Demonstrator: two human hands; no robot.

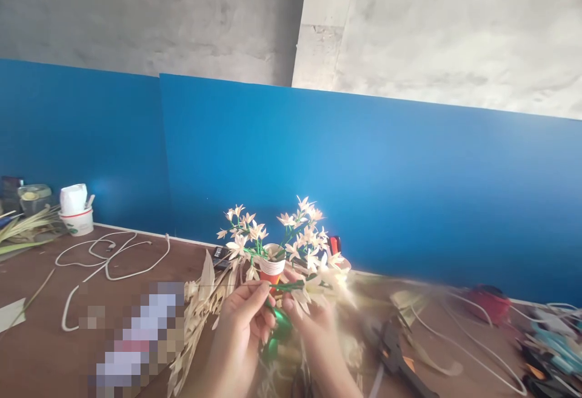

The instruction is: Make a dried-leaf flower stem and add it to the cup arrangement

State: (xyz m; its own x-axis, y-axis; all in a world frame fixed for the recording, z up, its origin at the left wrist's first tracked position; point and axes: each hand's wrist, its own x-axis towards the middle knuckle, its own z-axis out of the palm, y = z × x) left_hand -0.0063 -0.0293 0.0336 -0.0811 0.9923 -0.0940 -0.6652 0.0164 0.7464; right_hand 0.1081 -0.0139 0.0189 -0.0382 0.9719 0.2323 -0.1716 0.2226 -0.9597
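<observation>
My left hand (pixel 245 316) pinches the thin end of a green stem (pixel 288 287) between thumb and forefinger. My right hand (pixel 313 319) grips the same stem farther right, close to a pale flower (pixel 300 298). Below the fingers is something shiny and green (pixel 282 324), partly hidden and blurred. Just behind my hands, a paper cup (pixel 271 267) with a white rim and a red lower part stands upright. Sprays of cream artificial flowers (pixel 248 232) on green stems spread to both sides of it. Bright glare washes out the blossoms right of my right hand.
Dried husk strips (pixel 202 316) lie left of my hands. A black glue gun (pixel 398 355) rests at right, near a red container (pixel 488 304). White cable (pixel 107 258) loops over the brown table (pixel 36 349). A white tub (pixel 77 222) stands far left; a blue partition (pixel 364 185) borders the back.
</observation>
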